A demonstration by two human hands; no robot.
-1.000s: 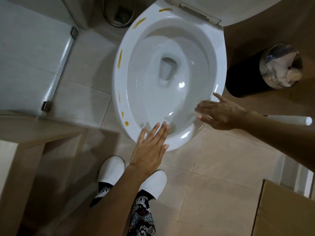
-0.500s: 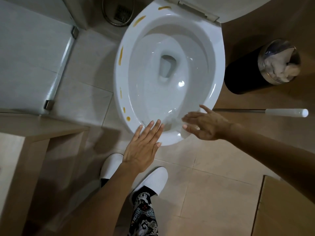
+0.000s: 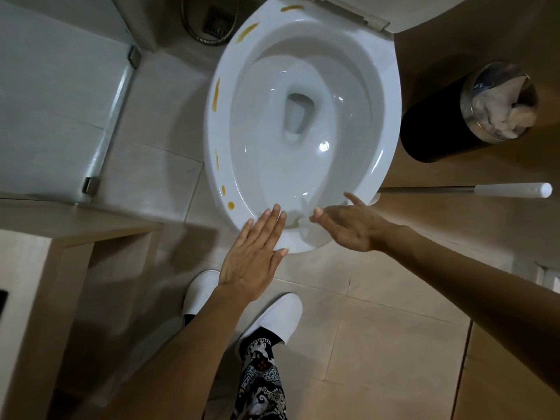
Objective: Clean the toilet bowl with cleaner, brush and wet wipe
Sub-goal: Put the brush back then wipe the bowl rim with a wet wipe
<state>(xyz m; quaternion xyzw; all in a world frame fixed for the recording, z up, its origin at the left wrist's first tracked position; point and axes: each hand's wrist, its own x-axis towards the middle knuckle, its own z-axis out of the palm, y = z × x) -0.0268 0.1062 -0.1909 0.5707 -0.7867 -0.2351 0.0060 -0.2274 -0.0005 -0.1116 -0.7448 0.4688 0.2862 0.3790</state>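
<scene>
White porcelain, the toilet bowl (image 3: 303, 131) sits just ahead of both empty, slack-fingered hands, yellow streaks (image 3: 216, 95) down its left rim. The brush handle (image 3: 512, 190) lies crosswise on the floor, pointing right; the right hand (image 3: 348, 222) is nearer it than the left hand (image 3: 254, 253).

Both hands, left (image 3: 253, 253) and right (image 3: 348, 227), hover flat-fingered over the yellow-stained toilet bowl (image 3: 385, 95) front rim

Toilet bowl (image 3: 303, 140) centre, bin (image 3: 448, 125) right of it, both hands over its near rim
</scene>
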